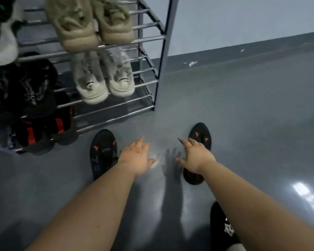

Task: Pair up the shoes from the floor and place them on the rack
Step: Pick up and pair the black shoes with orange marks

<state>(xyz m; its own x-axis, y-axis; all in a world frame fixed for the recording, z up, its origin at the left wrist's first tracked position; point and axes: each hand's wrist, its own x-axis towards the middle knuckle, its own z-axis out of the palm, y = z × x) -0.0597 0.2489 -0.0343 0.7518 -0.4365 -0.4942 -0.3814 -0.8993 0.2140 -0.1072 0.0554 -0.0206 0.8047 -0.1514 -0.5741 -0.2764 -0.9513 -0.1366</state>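
both arms reach forward from six o'clock toward the middle of the view. the left hand is spread wide, palm down, fingers apart, holding nothing; it hovers over bare grey floor, with its outer edge overlapping the left black shoe at about nine o'clock of it. whether skin touches that shoe cannot be told. the right hand is also wide open and empty, fingers splayed, lying over the middle of the right black shoe, which sits at about three o'clock of the left one, well apart from it. both shoes are black with small orange marks and point toward twelve o'clock. contact between right palm and shoe is unclear through the blur.

the metal shoe rack fills the ten to twelve o'clock part of the view. on it sit a beige fuzzy pair on a higher shelf, a pale grey pair beneath, and dark shoes with orange patches at nine o'clock on the lowest bars. another black shoe with white print lies on the floor at five o'clock, partly hidden by the right forearm.
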